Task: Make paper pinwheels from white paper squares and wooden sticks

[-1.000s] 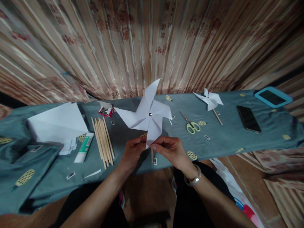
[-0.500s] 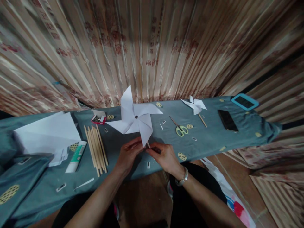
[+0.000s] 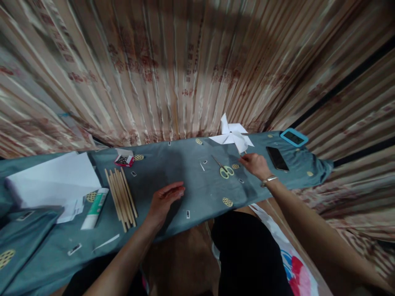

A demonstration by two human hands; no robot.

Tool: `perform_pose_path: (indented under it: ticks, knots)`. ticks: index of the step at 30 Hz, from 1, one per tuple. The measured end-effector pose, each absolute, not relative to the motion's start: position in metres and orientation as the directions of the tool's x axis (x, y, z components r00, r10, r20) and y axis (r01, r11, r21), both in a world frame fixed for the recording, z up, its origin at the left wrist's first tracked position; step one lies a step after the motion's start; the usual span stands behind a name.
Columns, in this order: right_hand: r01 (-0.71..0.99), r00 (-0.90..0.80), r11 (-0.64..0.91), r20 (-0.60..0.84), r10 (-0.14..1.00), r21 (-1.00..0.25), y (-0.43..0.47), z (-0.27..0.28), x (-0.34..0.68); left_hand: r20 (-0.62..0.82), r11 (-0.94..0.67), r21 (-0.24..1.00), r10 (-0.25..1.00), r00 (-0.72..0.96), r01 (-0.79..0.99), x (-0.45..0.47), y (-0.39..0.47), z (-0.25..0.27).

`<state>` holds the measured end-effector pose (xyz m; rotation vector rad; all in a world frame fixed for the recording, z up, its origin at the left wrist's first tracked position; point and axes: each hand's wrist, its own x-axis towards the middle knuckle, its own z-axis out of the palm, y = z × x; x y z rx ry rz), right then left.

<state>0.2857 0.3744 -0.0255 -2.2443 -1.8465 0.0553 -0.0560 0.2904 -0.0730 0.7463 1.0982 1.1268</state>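
Note:
My right hand (image 3: 255, 165) pinches the stick of a white paper pinwheel (image 3: 237, 137) just below its blades. The pinwheel hangs toward the back right of the cloth, a silver pin at its centre. It covers most of the place where a second pinwheel lay; I cannot tell the two apart there. My left hand (image 3: 166, 200) hovers over the middle of the cloth, fingers stretched out and holding nothing. Green-handled scissors (image 3: 226, 170) lie between the hands, nearer the right one.
On the blue-green cloth (image 3: 185, 164), wooden sticks (image 3: 120, 197), a glue stick (image 3: 95, 209), white paper sheets (image 3: 52, 179) and a small red box of pins (image 3: 124, 158) sit to the left. A phone (image 3: 277, 158) and a blue-framed device (image 3: 293, 137) lie right. A curtain (image 3: 173, 70) hangs behind.
My right hand has carried the pinwheel from the middle toward the back right. My left hand has let go of it and stays near the middle. The view has shifted slightly.

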Motion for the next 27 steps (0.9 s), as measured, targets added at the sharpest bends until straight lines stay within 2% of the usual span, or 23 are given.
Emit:
perform_pose_path:
  ticks: [4, 14, 19, 22, 24, 26, 27]
  knots:
    - [0.953, 0.287, -0.275, 0.087, 0.954, -0.128, 0.389, -0.036, 0.319, -0.300, 0.299, 0.905, 0.953, 0.042, -0.302, -0.058, 0.289, -0.072]
    - [0.937, 0.343, -0.335, 0.079, 0.936, -0.100, 0.406, -0.059, 0.326, -0.317, 0.310, 0.893, 0.948, 0.033, -0.325, -0.065, 0.284, -0.072]
    - [0.976, 0.215, -0.211, 0.103, 0.971, -0.047, 0.396, -0.043, 0.297, -0.324, 0.329, 0.876, 0.943, 0.075, -0.352, -0.062, 0.274, -0.077]
    - [0.998, 0.045, -0.041, 0.085, 0.995, -0.049, 0.379, -0.038, 0.251, -0.317, 0.341, 0.879, 0.940, 0.126, -0.332, -0.060, 0.266, -0.085]
    - [0.987, -0.106, 0.113, 0.066, 0.992, -0.116, 0.356, -0.033, 0.206, -0.327, 0.366, 0.881, 0.929, 0.173, -0.299, -0.058, 0.261, -0.091]
    - [0.848, -0.349, 0.345, 0.065, 0.935, -0.403, 0.331, -0.026, 0.155, -0.312, 0.354, 0.907, 0.929, 0.200, -0.230, -0.055, 0.255, -0.097]
    - [0.759, -0.432, 0.405, 0.070, 0.899, -0.510, 0.320, -0.021, 0.128, -0.290, 0.329, 0.925, 0.935, 0.205, -0.190, -0.054, 0.252, -0.099]
